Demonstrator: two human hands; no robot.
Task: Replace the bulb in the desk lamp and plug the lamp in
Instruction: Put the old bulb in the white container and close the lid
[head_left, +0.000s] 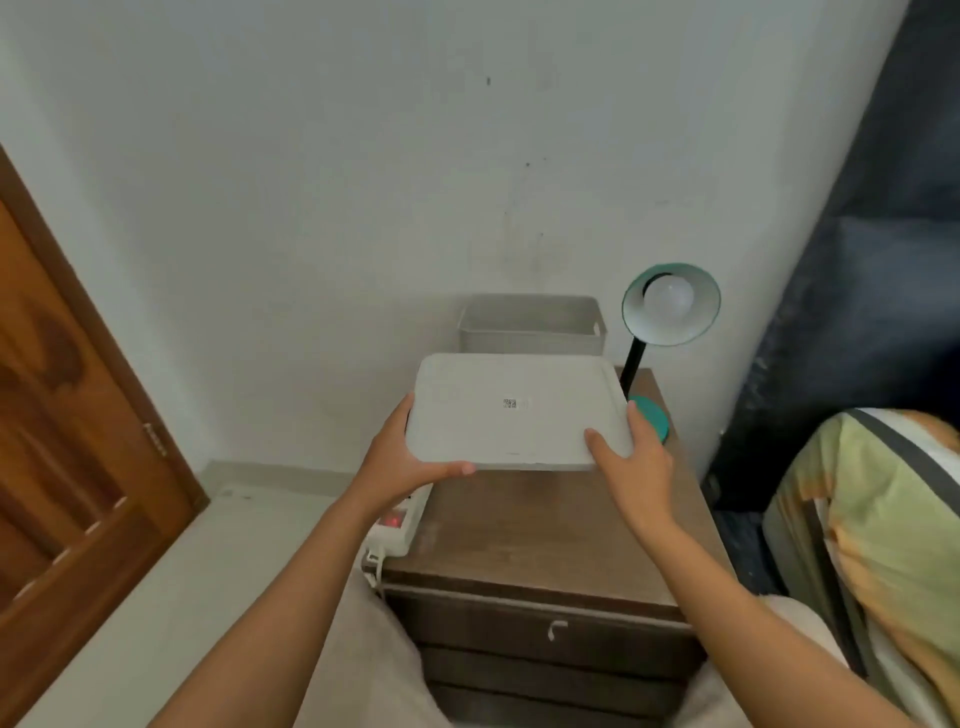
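Both hands hold the white lid (519, 410) above the brown nightstand (535, 535): left hand (402, 462) grips its left edge, right hand (631, 465) its right corner. Behind stands the grey box (532, 325), inside hidden. The green desk lamp (670, 306), a bulb (670, 299) in its shade, stands at the back right; a power strip (402, 522) lies at the left edge.

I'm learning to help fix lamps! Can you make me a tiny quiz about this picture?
1. True or false: a bulb sits inside the teal lamp shade.
2. What are the left hand and right hand holding together? A) white lid B) a book C) a plug
3. Fill in: the open grey box stands at the ___ of the nightstand, against the wall.

Key: 1 true; 2 A; 3 back.
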